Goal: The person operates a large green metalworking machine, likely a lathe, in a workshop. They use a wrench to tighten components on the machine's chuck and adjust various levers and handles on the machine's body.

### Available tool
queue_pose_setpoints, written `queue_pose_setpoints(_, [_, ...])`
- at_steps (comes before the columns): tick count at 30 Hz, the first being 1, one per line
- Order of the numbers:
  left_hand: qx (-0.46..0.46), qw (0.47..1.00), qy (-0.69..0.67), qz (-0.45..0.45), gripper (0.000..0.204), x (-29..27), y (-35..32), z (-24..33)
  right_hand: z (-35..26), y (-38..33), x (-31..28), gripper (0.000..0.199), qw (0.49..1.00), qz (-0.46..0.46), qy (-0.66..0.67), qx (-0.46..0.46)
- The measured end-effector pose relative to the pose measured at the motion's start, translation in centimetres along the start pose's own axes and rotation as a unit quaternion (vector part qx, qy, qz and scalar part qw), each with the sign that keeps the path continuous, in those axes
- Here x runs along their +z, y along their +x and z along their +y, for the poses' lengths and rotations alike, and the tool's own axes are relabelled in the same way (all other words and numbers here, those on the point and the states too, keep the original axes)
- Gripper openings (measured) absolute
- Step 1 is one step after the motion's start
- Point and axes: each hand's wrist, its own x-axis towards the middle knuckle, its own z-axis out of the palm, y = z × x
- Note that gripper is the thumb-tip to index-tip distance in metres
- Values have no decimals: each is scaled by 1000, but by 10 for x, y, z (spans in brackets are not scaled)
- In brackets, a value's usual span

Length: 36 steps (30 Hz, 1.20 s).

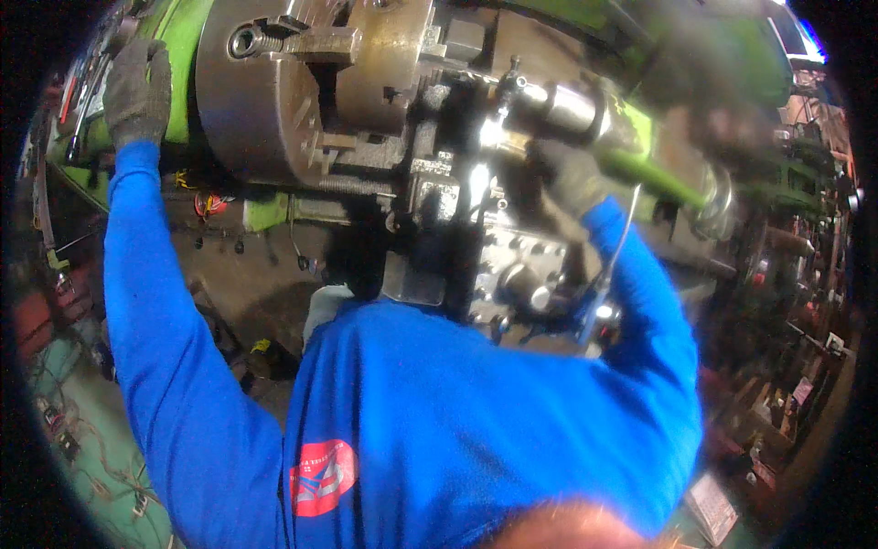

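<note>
A green metal lathe spans the upper part of the view, with a large round chuck [261, 101] facing right and a thick steel workpiece [380, 69] in it. My left hand [140, 91], in a dark grey glove, lies with fingers stretched out on the green headstock [187, 64], left of the chuck. My right hand [572, 178], gloved too and smeared by motion, is at the tool post [494, 142], below the tailstock [631, 137]. Its fingers are dark and blurred, so any grip is hidden. The carriage apron [521, 261] with its knobs sits close to my body.
Long thin tools [80, 114] lie at the headstock's left end. A thin bent rod [626, 229] rises beside my right forearm. Shelves crowded with parts [786, 393] line the right side. Cables [110, 467] trail over the green floor at lower left.
</note>
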Motion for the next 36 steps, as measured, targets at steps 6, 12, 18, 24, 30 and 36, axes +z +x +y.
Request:
queue_pose_setpoints(6, [8, 1000, -11, 6, 23, -1, -1, -2, 1, 5, -2, 35, 996, -55, 37, 56])
queue_pose_setpoints(12, [18, 999, 12, 25, 18, 1, 8, 7, -30, 21, -37, 27, 986, -123, -46, 100])
queue_pose_setpoints(18, [-13, 999, 10, 36, 19, -2, -4, 7, -85, 45, -77, 23, 960, -199, -198, 12])
queue_pose_setpoints(24, [-48, 999, 10, 15, 19, -14, -2, 8, -89, 44, -68, 20, 958, -177, -219, -46])
queue_pose_setpoints(30, [-28, 999, -7, 27, 19, -10, 5, 19, -88, 27, -65, 23, 961, -165, -220, -1])
queue_pose_setpoints(36, [-36, 999, -20, 32, 17, -11, 0, 12, -71, 24, -46, 24, 977, -118, -171, 49])
